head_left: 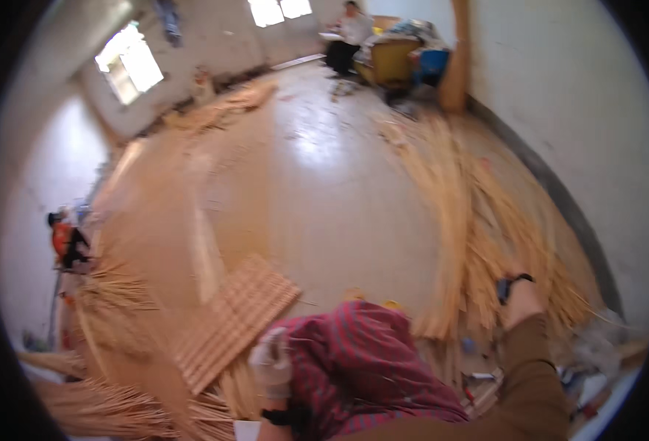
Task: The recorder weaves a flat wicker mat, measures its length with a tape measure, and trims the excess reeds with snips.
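Note:
My right hand (514,273), with a dark watch on the wrist, reaches out over a long spread of pale wooden or bamboo strips (449,242) on the right. Its fingers blur into the strips, so whether it grips any is unclear. My left hand (271,356) seems to be in a whitish glove and rests low beside my lap, next to a woven panel (240,320) of the same strips. That panel lies tilted on the floor. How the left fingers are held does not show. A red and blue striped cloth (368,360) covers my legs.
More strips lie in bundles at the lower left (104,408) and in a far pile (229,103). An orange and black tool or bag (63,239) stands by the left wall. A person (350,37) sits at the back near a loaded yellow container (394,62). Clear plastic (596,342) lies at right.

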A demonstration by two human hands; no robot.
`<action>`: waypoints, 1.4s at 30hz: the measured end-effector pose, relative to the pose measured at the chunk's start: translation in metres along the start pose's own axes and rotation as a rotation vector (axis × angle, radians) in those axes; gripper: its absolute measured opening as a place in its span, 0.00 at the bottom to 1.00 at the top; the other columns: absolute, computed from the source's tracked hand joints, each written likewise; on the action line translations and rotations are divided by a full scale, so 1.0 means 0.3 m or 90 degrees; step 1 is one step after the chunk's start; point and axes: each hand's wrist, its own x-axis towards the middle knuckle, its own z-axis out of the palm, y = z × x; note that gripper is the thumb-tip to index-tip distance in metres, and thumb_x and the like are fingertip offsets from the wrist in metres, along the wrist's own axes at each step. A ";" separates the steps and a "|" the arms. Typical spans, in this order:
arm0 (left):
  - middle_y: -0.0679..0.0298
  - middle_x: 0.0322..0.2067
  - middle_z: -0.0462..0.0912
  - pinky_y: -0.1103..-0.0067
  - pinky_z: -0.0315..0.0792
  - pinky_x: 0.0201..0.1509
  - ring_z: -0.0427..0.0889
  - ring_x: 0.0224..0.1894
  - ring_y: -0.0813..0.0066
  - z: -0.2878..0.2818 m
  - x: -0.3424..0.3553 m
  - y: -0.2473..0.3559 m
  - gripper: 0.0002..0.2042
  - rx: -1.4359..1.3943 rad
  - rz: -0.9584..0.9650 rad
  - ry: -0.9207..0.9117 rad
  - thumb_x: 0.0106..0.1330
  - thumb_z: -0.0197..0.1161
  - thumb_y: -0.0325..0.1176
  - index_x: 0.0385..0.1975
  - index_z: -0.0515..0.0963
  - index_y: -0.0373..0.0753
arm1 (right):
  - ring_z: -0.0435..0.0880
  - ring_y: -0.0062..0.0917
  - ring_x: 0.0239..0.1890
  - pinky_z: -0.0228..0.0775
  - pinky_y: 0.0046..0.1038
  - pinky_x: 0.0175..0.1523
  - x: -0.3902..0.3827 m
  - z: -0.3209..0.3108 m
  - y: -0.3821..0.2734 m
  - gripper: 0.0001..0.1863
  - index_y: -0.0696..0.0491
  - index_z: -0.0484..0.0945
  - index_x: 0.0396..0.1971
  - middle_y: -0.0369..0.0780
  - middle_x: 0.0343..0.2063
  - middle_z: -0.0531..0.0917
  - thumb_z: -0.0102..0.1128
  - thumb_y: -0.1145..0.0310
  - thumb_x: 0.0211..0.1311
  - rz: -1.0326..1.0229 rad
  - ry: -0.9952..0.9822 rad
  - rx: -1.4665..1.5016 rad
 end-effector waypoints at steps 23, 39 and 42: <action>0.60 0.18 0.78 0.76 0.70 0.25 0.75 0.18 0.73 -0.104 -0.034 0.094 0.05 0.002 -0.076 0.059 0.67 0.65 0.26 0.40 0.85 0.37 | 0.89 0.32 0.45 0.82 0.34 0.49 -1.172 0.749 -0.417 0.34 0.48 0.73 0.68 0.42 0.45 0.90 0.69 0.61 0.60 -0.072 -0.778 -0.090; 0.55 0.29 0.84 0.74 0.75 0.36 0.83 0.28 0.67 -0.187 -0.074 0.045 0.06 0.052 -0.110 0.068 0.70 0.63 0.27 0.42 0.84 0.37 | 0.89 0.30 0.32 0.82 0.33 0.39 -1.343 0.786 -0.345 0.18 0.54 0.85 0.51 0.41 0.33 0.89 0.65 0.62 0.64 -0.037 -0.628 -0.014; 0.64 0.29 0.83 0.79 0.74 0.36 0.80 0.29 0.77 -0.078 -0.026 0.132 0.06 -0.137 -0.155 0.048 0.73 0.63 0.27 0.45 0.82 0.37 | 0.86 0.27 0.28 0.77 0.30 0.35 -1.091 0.785 -0.202 0.14 0.55 0.86 0.43 0.39 0.27 0.87 0.59 0.61 0.69 -0.082 -0.412 0.114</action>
